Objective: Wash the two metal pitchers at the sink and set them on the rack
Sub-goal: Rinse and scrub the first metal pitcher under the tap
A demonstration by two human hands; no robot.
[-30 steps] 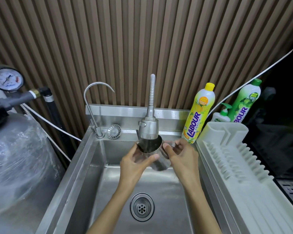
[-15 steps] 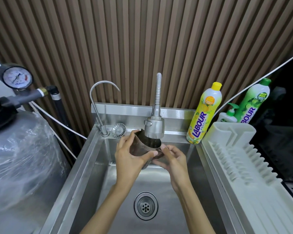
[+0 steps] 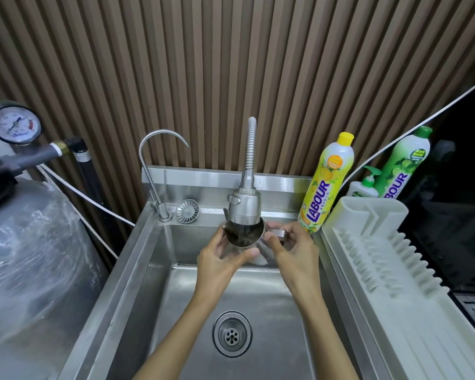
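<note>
Over the steel sink (image 3: 137, 270), beside the white rack (image 3: 381, 270), you hold one metal pitcher (image 3: 243, 234) mouth-up directly under the sprayer head (image 3: 244, 208). Your left hand (image 3: 217, 260) cups its body, fingers curled; your right hand (image 3: 294, 246) pinches its handle.

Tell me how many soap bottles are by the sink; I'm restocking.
3, all right of the sink behind the rack: a yellow bottle at the sink's corner, a small pump bottle, and a green bottle furthest right. More could hide behind the rack.
</note>
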